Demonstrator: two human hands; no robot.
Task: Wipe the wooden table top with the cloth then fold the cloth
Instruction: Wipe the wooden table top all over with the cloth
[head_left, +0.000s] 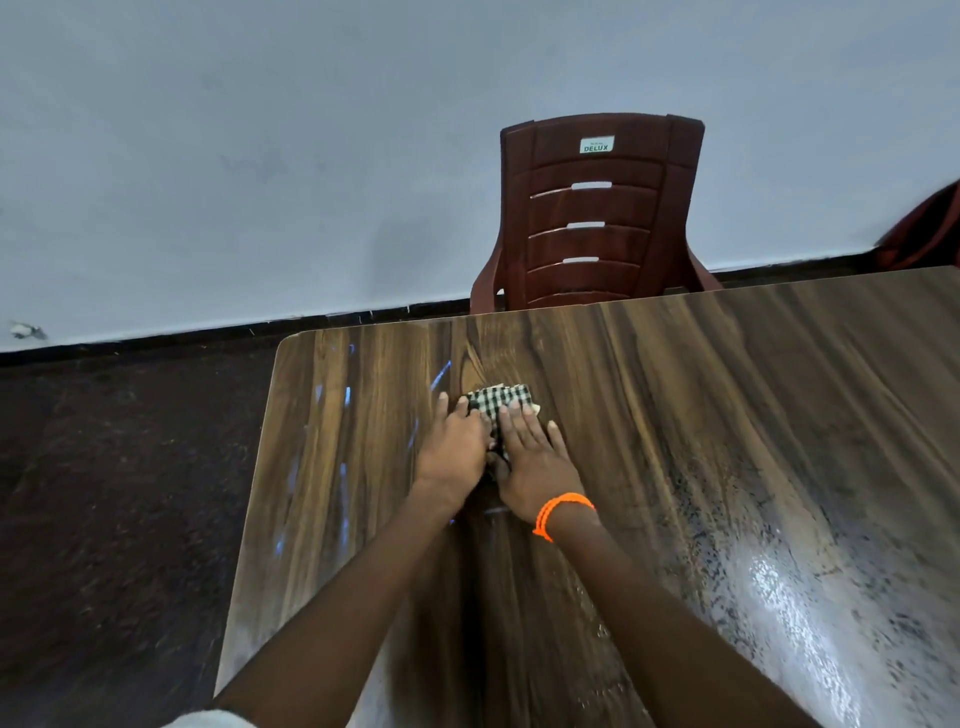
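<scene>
From where I watched, a dark red plastic chair (592, 218) stood just beyond the far edge of the wooden surface (675, 415), its back against a pale wall (260, 156) and a label reading DELUX near its top. A black skirting strip ran along the foot of that wall, and dark floor (114, 493) lay to the left of the surface. A second reddish shape showed at the far right edge, too cut off for me to identify. Bright glare spread over the near right part of the surface, and thin bluish streaks marked its left part.

The checked cloth (498, 402) lay bunched small on the surface, toward the far left part, short of the chair. Nothing stood between my view and the cloth except the 2 hands themselves. Both arms reached forward, converging. The left hand (454, 447) lay palm down on the cloth's left side, fingers straight and close together. The right hand (530, 457), with an orange band (563, 512) at its wrist, pressed flat on the cloth beside it, fingers straight and slightly spread.
</scene>
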